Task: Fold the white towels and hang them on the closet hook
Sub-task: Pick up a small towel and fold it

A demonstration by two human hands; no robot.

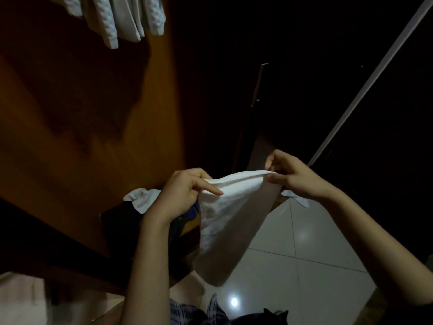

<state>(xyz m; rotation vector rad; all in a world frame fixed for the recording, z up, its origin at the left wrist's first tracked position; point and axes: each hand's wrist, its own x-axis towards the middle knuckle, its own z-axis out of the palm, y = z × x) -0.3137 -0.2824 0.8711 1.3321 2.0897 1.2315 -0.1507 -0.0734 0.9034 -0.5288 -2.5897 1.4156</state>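
A white towel hangs in front of me, stretched between both hands along its top edge and drooping toward the floor. My left hand pinches the towel's left top corner. My right hand pinches the right top corner, slightly higher. Several white towels hang at the top left against the brown closet door; their hook is out of view. A small white cloth lies behind my left wrist on a dark pile.
The open closet interior is dark, with a pale bar running diagonally at the right. A dark and yellow bundle sits low inside the closet. White tiled floor lies below. Plaid fabric shows at the bottom.
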